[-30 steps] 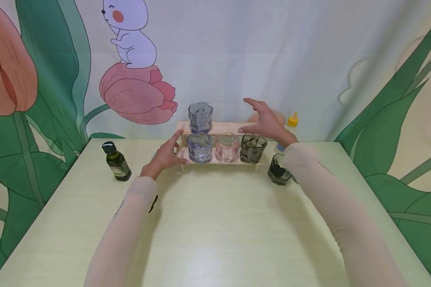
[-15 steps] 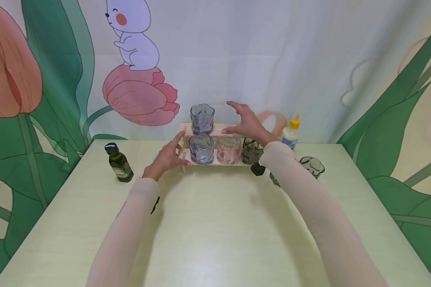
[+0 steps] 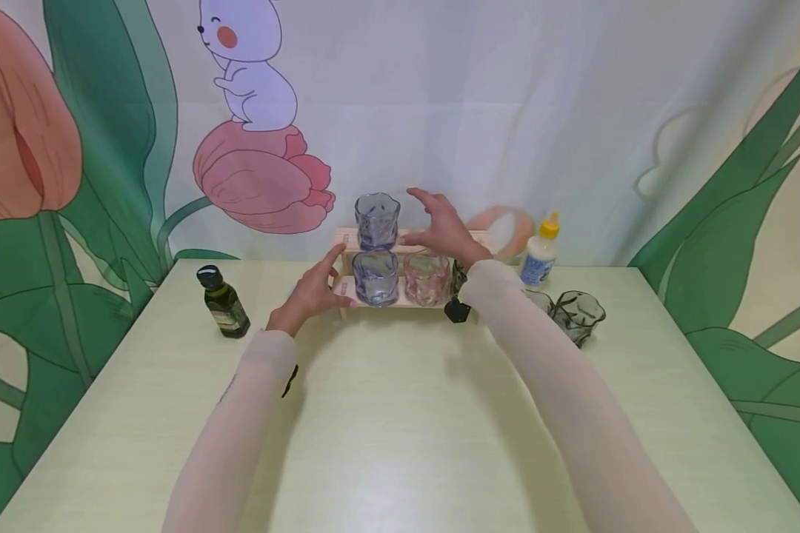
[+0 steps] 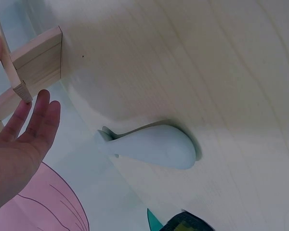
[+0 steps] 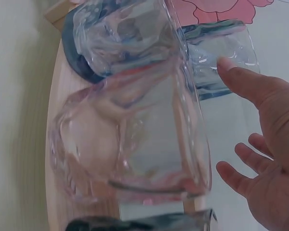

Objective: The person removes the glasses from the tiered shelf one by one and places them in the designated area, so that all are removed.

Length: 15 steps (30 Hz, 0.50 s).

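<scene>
A two-tier wooden rack (image 3: 480, 238) stands at the back of the table. One bluish glass (image 3: 377, 222) is on its upper shelf. Below it, the lower shelf bears another bluish glass (image 3: 376, 280), a pink glass (image 3: 427, 281) and a smoky grey glass (image 3: 459, 272) partly hidden by the right arm. My left hand (image 3: 313, 291) rests its spread fingers and thumb against the rack's left end; in the left wrist view a fingertip touches a shelf end (image 4: 23, 91). My right hand (image 3: 445, 231) is spread beside the upper glass, palm facing it, holding nothing.
A dark green bottle (image 3: 225, 303) stands at left. Behind my right forearm are a white bottle (image 3: 538, 259) with a yellow cap and smoky glasses (image 3: 578, 314). A pale whale-shaped object (image 4: 154, 147) lies left of the rack. A printed curtain (image 3: 507, 111) hangs behind.
My right hand has moved left along the upper shelf, from above the smoky glass to beside the upper bluish glass. My left hand has stayed at the rack's left end.
</scene>
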Motion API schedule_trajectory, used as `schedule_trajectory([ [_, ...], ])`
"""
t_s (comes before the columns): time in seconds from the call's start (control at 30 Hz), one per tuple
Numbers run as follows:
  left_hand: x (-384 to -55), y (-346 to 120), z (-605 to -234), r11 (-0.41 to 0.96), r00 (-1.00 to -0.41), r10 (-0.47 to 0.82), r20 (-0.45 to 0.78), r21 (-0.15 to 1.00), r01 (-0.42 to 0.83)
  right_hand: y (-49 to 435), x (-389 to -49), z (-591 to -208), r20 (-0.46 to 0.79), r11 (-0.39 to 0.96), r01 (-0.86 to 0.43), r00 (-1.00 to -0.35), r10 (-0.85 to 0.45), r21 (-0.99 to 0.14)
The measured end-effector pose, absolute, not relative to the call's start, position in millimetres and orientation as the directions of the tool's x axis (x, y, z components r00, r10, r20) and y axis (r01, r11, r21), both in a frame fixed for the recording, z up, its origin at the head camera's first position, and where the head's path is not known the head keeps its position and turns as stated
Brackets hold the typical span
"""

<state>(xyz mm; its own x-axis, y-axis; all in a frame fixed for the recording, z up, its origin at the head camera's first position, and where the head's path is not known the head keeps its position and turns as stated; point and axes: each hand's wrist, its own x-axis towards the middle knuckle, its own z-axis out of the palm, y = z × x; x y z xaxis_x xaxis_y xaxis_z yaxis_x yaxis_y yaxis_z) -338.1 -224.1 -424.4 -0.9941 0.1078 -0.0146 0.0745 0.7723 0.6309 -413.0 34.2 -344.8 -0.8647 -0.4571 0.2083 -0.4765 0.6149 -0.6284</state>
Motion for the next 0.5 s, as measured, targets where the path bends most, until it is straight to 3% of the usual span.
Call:
schedule_trajectory([
  [0.5,-337.8,-223.9,-426.7,0.764,-0.995,0.101,-0.007,0.641,0.073,2.3,-414.6,-348.2,0.195,0.617,-0.475,-0.863,-0.466,-0.627],
])
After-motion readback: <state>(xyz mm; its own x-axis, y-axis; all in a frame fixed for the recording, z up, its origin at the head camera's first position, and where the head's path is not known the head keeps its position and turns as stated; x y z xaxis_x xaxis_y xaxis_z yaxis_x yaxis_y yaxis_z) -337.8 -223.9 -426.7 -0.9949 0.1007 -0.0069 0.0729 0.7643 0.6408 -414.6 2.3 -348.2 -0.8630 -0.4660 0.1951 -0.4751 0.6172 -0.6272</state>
